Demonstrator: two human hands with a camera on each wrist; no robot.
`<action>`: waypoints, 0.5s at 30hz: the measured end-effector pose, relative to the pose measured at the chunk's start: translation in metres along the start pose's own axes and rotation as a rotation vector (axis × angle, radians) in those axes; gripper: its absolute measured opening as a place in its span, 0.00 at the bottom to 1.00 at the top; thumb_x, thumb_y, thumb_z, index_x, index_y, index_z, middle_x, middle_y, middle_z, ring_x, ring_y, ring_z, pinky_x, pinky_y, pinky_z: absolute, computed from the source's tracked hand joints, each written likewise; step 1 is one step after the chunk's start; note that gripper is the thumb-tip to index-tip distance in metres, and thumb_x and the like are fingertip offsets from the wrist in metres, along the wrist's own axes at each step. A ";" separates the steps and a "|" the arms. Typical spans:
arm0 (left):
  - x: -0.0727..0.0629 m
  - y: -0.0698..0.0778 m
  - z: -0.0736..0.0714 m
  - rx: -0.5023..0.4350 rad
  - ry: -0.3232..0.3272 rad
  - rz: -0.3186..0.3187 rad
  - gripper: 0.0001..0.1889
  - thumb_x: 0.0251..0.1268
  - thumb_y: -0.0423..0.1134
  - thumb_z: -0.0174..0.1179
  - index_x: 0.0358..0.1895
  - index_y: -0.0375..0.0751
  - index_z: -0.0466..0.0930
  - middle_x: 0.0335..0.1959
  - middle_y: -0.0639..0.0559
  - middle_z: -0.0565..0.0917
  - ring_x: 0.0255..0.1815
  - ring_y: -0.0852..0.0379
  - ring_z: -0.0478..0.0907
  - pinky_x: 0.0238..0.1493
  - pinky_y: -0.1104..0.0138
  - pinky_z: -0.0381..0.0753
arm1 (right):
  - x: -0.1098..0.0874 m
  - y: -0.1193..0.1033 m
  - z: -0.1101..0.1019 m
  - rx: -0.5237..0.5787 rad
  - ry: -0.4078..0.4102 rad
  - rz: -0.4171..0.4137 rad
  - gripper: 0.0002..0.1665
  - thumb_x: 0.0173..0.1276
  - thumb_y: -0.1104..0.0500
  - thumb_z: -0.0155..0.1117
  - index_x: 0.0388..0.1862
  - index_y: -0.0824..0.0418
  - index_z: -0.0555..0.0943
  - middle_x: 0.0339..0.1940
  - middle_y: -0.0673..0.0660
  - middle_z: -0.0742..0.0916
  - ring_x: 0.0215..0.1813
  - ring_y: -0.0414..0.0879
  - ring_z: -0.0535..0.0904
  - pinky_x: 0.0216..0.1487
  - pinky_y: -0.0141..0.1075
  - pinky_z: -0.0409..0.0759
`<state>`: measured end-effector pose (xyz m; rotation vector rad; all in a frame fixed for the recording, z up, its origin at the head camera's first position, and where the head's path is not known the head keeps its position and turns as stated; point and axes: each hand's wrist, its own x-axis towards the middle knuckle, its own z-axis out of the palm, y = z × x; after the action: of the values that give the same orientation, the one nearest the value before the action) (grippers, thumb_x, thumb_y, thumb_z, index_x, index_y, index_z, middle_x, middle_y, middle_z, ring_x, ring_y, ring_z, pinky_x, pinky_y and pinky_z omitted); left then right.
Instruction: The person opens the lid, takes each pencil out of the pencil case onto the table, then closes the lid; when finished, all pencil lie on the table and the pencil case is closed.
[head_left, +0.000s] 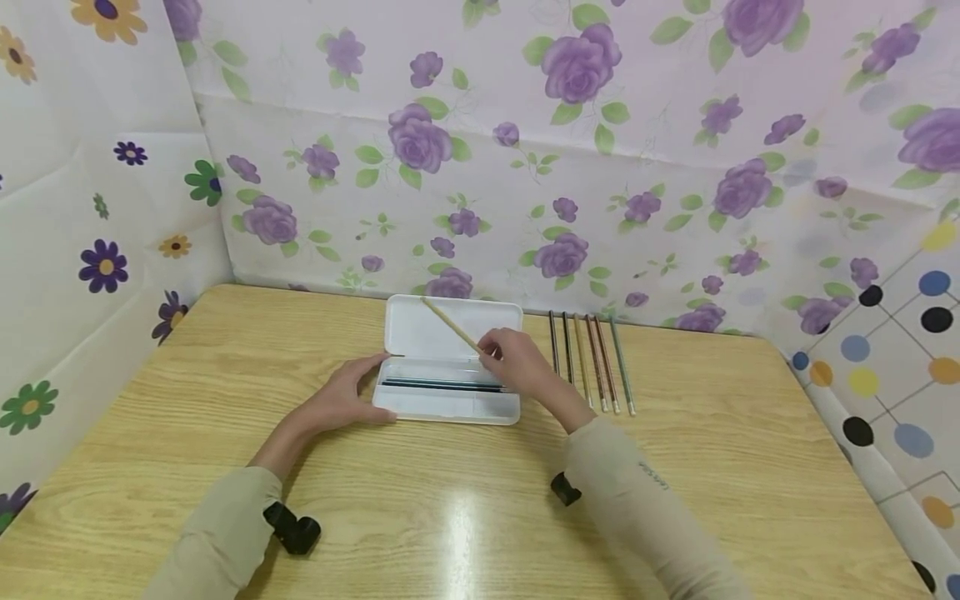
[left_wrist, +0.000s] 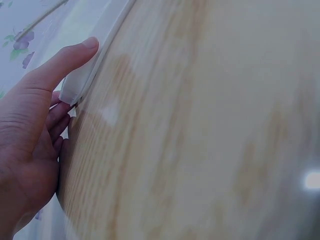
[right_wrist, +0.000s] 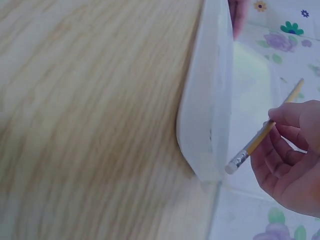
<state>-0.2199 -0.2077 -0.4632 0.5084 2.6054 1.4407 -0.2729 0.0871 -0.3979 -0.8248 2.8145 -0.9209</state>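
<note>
Roughly midway, I'd judge: dark pencils [head_left: 442, 386] in the case [head_left: 446, 409], six others [head_left: 583, 362] right of it on the surface [head_left: 420, 500], yellow pencil [head_left: 450, 325] pinched in my right grip [head_left: 517, 362] over the lid [head_left: 491, 318], left grip [head_left: 337, 404] spread wide against the case's left end.

In the head view the right hand [head_left: 517, 362] hides one end of the yellow pencil [head_left: 450, 323]; lettering [head_left: 652, 475] on the right sleeve [head_left: 637, 508] is too small to read

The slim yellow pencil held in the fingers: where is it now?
In the head view, the slim yellow pencil is pinched by the right hand, seen against the white rectangular case's open lid, left of six lined-up pencils.
</note>
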 end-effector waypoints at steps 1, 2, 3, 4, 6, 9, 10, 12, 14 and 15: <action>0.000 0.000 0.000 -0.003 0.000 0.004 0.51 0.45 0.45 0.77 0.73 0.36 0.58 0.70 0.38 0.63 0.72 0.40 0.54 0.68 0.43 0.51 | -0.001 0.001 -0.002 0.004 0.008 0.001 0.08 0.68 0.66 0.61 0.43 0.68 0.82 0.34 0.55 0.84 0.36 0.45 0.79 0.37 0.35 0.78; 0.000 0.001 0.000 -0.003 0.000 0.008 0.51 0.45 0.45 0.77 0.73 0.36 0.58 0.70 0.37 0.63 0.72 0.39 0.54 0.68 0.42 0.51 | -0.001 0.003 -0.005 0.009 0.015 0.006 0.08 0.68 0.66 0.62 0.43 0.68 0.82 0.33 0.55 0.84 0.36 0.45 0.79 0.37 0.35 0.78; 0.000 0.001 0.000 -0.002 0.002 0.009 0.51 0.45 0.45 0.77 0.73 0.36 0.58 0.70 0.37 0.63 0.72 0.39 0.54 0.68 0.42 0.51 | -0.002 0.004 -0.007 0.018 0.020 0.015 0.08 0.67 0.65 0.62 0.43 0.68 0.82 0.33 0.55 0.84 0.36 0.45 0.79 0.37 0.35 0.78; 0.000 0.001 0.000 0.000 0.003 0.013 0.51 0.45 0.45 0.77 0.73 0.35 0.58 0.70 0.38 0.63 0.72 0.39 0.54 0.68 0.42 0.50 | -0.003 0.006 -0.010 0.025 0.027 0.023 0.08 0.67 0.65 0.62 0.43 0.68 0.81 0.33 0.55 0.84 0.36 0.45 0.79 0.38 0.36 0.78; 0.000 0.001 0.000 0.003 0.003 0.018 0.51 0.45 0.45 0.77 0.73 0.36 0.59 0.70 0.38 0.64 0.72 0.40 0.54 0.68 0.42 0.51 | -0.005 0.009 -0.016 0.044 0.048 0.043 0.09 0.66 0.65 0.62 0.43 0.68 0.81 0.33 0.56 0.85 0.36 0.46 0.80 0.38 0.37 0.79; 0.000 0.001 0.000 0.003 0.003 0.020 0.51 0.45 0.45 0.77 0.73 0.36 0.59 0.70 0.39 0.64 0.72 0.40 0.54 0.68 0.43 0.51 | -0.008 0.015 -0.026 0.061 0.080 0.079 0.09 0.66 0.65 0.62 0.43 0.68 0.81 0.34 0.57 0.85 0.38 0.48 0.80 0.41 0.39 0.79; 0.000 0.001 0.000 0.001 0.002 0.022 0.51 0.45 0.45 0.77 0.73 0.37 0.59 0.70 0.39 0.64 0.72 0.41 0.55 0.68 0.43 0.51 | -0.009 0.018 -0.029 0.067 0.091 0.094 0.10 0.66 0.65 0.62 0.43 0.68 0.81 0.35 0.57 0.85 0.39 0.49 0.81 0.43 0.40 0.79; 0.001 0.001 0.000 -0.002 0.000 0.027 0.51 0.44 0.44 0.77 0.73 0.37 0.59 0.69 0.40 0.65 0.71 0.41 0.55 0.68 0.44 0.51 | -0.011 0.024 -0.037 0.087 0.105 0.127 0.11 0.67 0.64 0.61 0.45 0.69 0.80 0.37 0.58 0.85 0.42 0.51 0.81 0.46 0.42 0.78; 0.001 0.001 0.001 -0.003 -0.001 0.030 0.51 0.44 0.44 0.77 0.73 0.38 0.60 0.69 0.40 0.66 0.71 0.42 0.56 0.68 0.44 0.51 | -0.014 0.030 -0.045 0.095 0.115 0.161 0.13 0.68 0.63 0.60 0.48 0.69 0.79 0.39 0.59 0.84 0.45 0.52 0.80 0.49 0.43 0.78; 0.001 0.001 0.001 -0.005 -0.002 0.034 0.50 0.44 0.44 0.78 0.73 0.38 0.60 0.69 0.41 0.66 0.71 0.42 0.56 0.68 0.44 0.52 | -0.016 0.033 -0.049 0.103 0.118 0.176 0.14 0.68 0.63 0.60 0.49 0.69 0.79 0.40 0.59 0.84 0.46 0.53 0.80 0.49 0.43 0.78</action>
<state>-0.2204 -0.2061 -0.4629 0.5553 2.6033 1.4557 -0.2855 0.1440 -0.3778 -0.5176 2.8514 -1.1084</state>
